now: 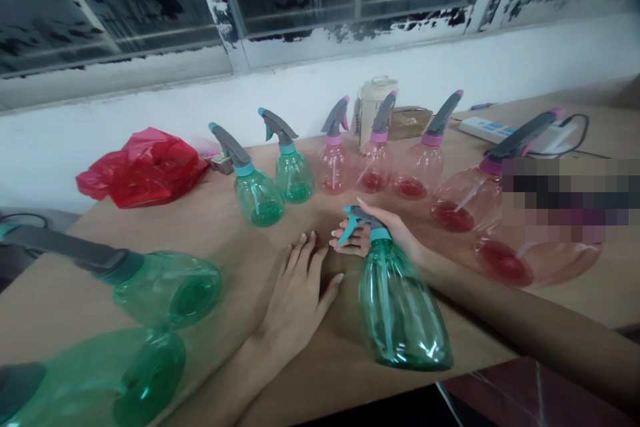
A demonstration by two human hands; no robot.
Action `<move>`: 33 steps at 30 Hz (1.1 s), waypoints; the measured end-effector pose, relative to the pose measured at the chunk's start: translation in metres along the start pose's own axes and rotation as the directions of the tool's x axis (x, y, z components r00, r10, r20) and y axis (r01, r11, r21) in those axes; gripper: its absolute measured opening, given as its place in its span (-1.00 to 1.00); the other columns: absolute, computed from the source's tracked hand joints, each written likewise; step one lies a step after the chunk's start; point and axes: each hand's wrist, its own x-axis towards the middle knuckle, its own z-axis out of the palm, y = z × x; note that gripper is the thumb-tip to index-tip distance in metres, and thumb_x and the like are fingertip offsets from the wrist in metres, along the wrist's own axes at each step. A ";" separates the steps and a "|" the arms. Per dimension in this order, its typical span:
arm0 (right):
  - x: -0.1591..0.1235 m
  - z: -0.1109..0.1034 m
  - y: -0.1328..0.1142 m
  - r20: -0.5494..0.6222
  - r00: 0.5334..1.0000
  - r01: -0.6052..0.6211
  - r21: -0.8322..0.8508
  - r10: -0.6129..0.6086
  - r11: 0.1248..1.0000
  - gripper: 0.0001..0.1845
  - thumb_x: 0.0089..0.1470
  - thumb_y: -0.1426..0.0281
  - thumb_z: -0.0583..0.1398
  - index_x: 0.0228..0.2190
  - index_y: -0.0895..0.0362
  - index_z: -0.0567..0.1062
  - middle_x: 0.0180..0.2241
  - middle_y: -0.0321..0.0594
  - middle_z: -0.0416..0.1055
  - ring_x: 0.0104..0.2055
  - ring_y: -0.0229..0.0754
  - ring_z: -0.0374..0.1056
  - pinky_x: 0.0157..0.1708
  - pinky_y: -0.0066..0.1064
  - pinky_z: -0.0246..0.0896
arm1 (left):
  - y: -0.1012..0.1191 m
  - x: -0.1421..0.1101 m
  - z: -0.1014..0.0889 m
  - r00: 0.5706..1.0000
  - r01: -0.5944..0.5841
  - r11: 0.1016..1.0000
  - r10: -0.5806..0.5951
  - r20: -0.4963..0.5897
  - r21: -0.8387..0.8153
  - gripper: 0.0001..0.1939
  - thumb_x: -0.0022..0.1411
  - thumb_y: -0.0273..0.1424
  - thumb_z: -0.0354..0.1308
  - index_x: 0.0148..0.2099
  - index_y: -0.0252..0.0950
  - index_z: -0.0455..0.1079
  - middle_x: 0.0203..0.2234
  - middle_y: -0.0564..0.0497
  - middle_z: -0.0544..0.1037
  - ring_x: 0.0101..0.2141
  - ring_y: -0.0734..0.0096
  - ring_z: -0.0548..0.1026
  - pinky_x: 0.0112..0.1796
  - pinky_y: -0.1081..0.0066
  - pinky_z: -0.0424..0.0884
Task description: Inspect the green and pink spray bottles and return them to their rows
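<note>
My right hand [376, 232] is wrapped round the grey-and-teal trigger head of a green spray bottle [397, 307] that stands near the table's front edge. My left hand [300, 287] lies flat on the wooden table [210, 247] just left of that bottle, fingers spread, holding nothing. Two more green spray bottles [257, 190] [294, 170] stand behind the hands.
Several pink spray bottles [376, 157] line the back and right of the table. Two green bottles [165, 287] lie close at the left. A red plastic bag [143, 170] sits back left. A white jar [373, 103] and a power strip [495, 128] are at the rear.
</note>
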 end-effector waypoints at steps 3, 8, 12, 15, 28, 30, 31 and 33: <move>-0.002 0.001 0.002 -0.059 0.997 0.051 -0.020 -0.052 0.998 -0.80 0.08 0.28 0.18 -0.41 0.18 0.45 -0.49 -0.26 0.45 -0.42 -0.23 0.42 -0.29 -0.32 0.36 | 0.000 0.000 0.000 1.000 -0.002 1.000 0.002 0.003 0.002 -0.56 0.32 -0.20 -0.06 0.12 -0.38 0.21 0.18 -0.27 0.23 0.20 0.03 0.14 0.11 -0.02 0.17; -0.004 0.002 0.004 -0.076 0.996 0.045 -0.054 -0.049 0.998 -0.80 0.03 0.27 0.22 -0.43 0.17 0.46 -0.52 -0.30 0.42 -0.47 -0.25 0.40 -0.42 -0.39 0.33 | 0.001 0.000 -0.001 1.000 0.000 1.000 0.000 -0.003 -0.007 -0.57 0.32 -0.21 -0.06 0.13 -0.36 0.20 0.19 -0.25 0.22 0.21 0.04 0.12 0.11 -0.02 0.17; -0.004 0.004 0.004 0.028 0.999 -0.016 -0.004 0.016 1.000 -0.74 0.09 0.21 0.16 -0.36 0.18 0.46 -0.43 -0.21 0.48 -0.33 -0.18 0.45 -0.20 -0.25 0.34 | 0.001 0.000 -0.002 1.000 0.004 1.000 -0.004 0.031 0.011 -0.55 0.32 -0.21 -0.06 0.14 -0.39 0.18 0.20 -0.29 0.20 0.21 0.01 0.13 0.12 -0.02 0.15; -0.001 0.001 0.004 0.048 0.997 -0.062 -0.005 0.062 0.998 -0.63 0.13 0.15 0.10 -0.38 0.22 0.47 -0.41 -0.13 0.50 -0.29 -0.14 0.46 -0.13 -0.22 0.32 | 0.002 0.001 -0.002 0.999 0.006 1.000 -0.007 0.047 0.022 -0.54 0.32 -0.21 -0.06 0.13 -0.42 0.20 0.19 -0.31 0.21 0.20 0.00 0.13 0.12 -0.02 0.15; 0.001 -0.003 0.004 0.066 0.996 -0.064 0.008 0.063 0.998 -0.62 0.15 0.14 0.07 -0.30 0.21 0.46 -0.37 -0.09 0.52 -0.21 -0.09 0.46 -0.07 -0.16 0.30 | 0.000 0.001 0.001 1.000 0.004 1.000 -0.004 0.019 -0.015 -0.56 0.32 -0.21 -0.05 0.12 -0.37 0.21 0.19 -0.27 0.22 0.21 0.03 0.13 0.13 -0.02 0.14; 0.000 -0.002 0.004 0.066 0.996 -0.064 -0.009 0.065 0.998 -0.61 0.15 0.13 0.07 -0.30 0.21 0.46 -0.37 -0.09 0.52 -0.21 -0.09 0.46 -0.07 -0.16 0.30 | 0.000 0.001 0.001 1.000 0.006 1.000 -0.006 0.014 -0.025 -0.56 0.32 -0.20 -0.06 0.13 -0.36 0.20 0.19 -0.26 0.22 0.21 0.04 0.12 0.13 -0.03 0.14; 0.000 -0.001 0.004 0.060 0.996 -0.062 -0.026 0.063 0.998 -0.61 0.15 0.13 0.07 -0.30 0.21 0.46 -0.36 -0.08 0.52 -0.21 -0.09 0.46 -0.07 -0.16 0.30 | 0.000 0.000 0.000 1.000 0.008 0.999 -0.008 0.013 -0.031 -0.56 0.32 -0.20 -0.06 0.14 -0.35 0.19 0.19 -0.25 0.22 0.21 0.04 0.12 0.12 -0.03 0.14; -0.002 0.002 0.000 0.038 0.999 -0.029 -0.076 0.032 0.997 -0.61 0.14 0.13 0.08 -0.30 0.21 0.47 -0.34 -0.08 0.52 -0.19 -0.09 0.46 -0.06 -0.16 0.30 | 0.001 0.000 -0.001 1.000 0.012 0.999 -0.012 0.020 -0.038 -0.56 0.32 -0.21 -0.05 0.14 -0.35 0.19 0.19 -0.24 0.23 0.21 0.05 0.13 0.12 -0.03 0.14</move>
